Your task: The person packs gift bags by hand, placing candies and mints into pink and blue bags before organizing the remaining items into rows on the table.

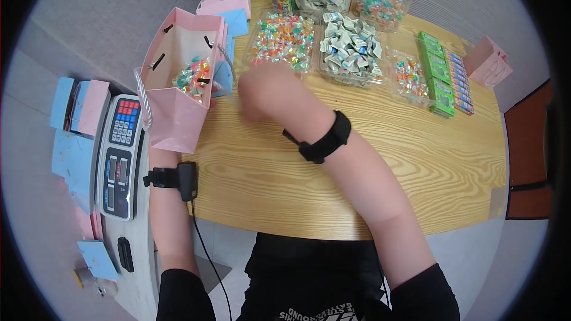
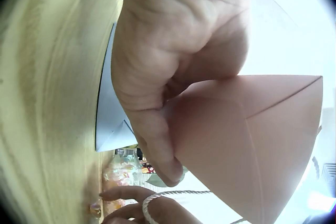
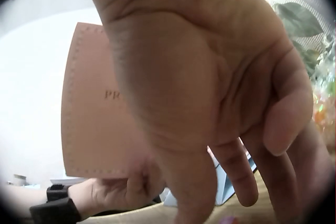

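Note:
My left hand (image 2: 163, 50) grips the lower part of a pink paper gift bag (image 1: 172, 116), thumb along its side. In the head view that hand is hidden behind the bag. Wrapped candies (image 1: 191, 78) lie inside the tilted bag, and a white rope handle (image 1: 143, 101) hangs at its left. Close to the right of the bag is my right hand (image 1: 264, 92), blurred, in front of a clear tray of wrapped candies (image 1: 282, 38). Nothing shows in its grasp; the fingers (image 3: 239, 174) reach down loosely in the right wrist view.
Trays of white-wrapped sweets (image 1: 351, 50) and more candies (image 1: 409, 77) stand at the back. Green boxes (image 1: 437, 71) line the right side near a small pink bag (image 1: 489, 62). A scale (image 1: 122, 154) is at left, with blue and pink bags (image 1: 74, 148) beyond.

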`<state>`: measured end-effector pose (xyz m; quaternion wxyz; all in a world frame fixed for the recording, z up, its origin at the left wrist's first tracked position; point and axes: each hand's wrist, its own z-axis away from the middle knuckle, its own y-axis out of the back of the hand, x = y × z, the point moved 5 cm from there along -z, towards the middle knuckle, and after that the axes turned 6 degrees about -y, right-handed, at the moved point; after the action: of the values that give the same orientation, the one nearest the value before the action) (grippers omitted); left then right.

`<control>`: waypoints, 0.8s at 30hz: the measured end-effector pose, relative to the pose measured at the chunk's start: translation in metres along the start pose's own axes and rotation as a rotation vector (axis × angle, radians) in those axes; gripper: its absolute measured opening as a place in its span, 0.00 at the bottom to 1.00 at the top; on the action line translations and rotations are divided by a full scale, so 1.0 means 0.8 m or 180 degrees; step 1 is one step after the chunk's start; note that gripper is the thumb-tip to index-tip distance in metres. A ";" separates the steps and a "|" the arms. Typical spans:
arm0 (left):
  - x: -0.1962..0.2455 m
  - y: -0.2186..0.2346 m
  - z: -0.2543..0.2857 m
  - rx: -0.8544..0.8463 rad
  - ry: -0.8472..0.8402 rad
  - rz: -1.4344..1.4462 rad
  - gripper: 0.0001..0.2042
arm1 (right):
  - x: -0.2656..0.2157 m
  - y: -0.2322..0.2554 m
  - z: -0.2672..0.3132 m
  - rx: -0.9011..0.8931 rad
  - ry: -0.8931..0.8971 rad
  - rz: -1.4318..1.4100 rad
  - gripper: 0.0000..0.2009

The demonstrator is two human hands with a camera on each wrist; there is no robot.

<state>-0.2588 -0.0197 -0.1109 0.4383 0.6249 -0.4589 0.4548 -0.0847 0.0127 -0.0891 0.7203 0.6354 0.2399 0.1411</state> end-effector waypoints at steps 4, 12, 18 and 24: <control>-0.021 0.021 -0.020 -0.0300 -0.0671 -0.3500 0.12 | -0.010 -0.019 -0.009 0.0212 0.0233 -0.0036 0.07; 0.017 -0.004 0.016 -0.0309 0.0187 0.0700 0.19 | 0.075 0.078 -0.010 0.0721 -0.0490 -0.0305 0.10; -0.014 0.004 0.000 -0.0364 0.0901 0.1865 0.19 | 0.098 0.038 -0.039 0.1475 -0.0888 -0.0252 0.10; -0.014 -0.007 0.005 -0.0245 0.1278 0.1951 0.19 | 0.087 0.026 -0.039 0.0543 -0.1027 -0.0024 0.20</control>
<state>-0.2547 -0.0203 -0.1231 0.3862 0.3397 -0.5464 0.6610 -0.0401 0.0779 -0.0826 0.6934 0.7077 0.1347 0.0138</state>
